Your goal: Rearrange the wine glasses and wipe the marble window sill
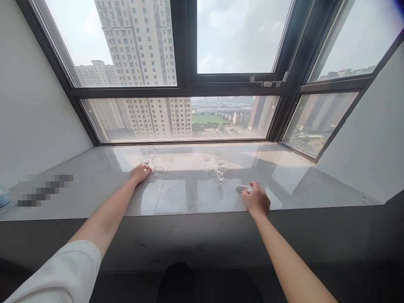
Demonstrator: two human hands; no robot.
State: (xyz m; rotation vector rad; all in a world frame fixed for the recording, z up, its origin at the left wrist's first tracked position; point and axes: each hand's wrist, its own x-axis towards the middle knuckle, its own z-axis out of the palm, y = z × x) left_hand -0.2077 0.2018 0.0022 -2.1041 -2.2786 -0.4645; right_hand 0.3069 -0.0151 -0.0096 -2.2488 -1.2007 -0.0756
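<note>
At the left of the sill my left hand [140,174] is closed at the stem of a clear wine glass [144,157], its bowl showing above the fingers. Another clear wine glass [152,154] stands close behind it. My right hand [257,200], near the front edge, pinches a crumpled white cloth [244,188] with grey marks. Between the hands stand several more stemmed glasses: a smaller one [206,157] to the left and a larger one [221,178] nearer me. Their outlines partly overlap and are faint against the shiny surface.
The glossy grey tiled sill [176,195] ends in a straight front edge. Dark-framed windows [179,90] rise behind it, with a latch [267,84]. A bluish object [3,197] and a pixelated patch lie at far left. White walls stand on both sides.
</note>
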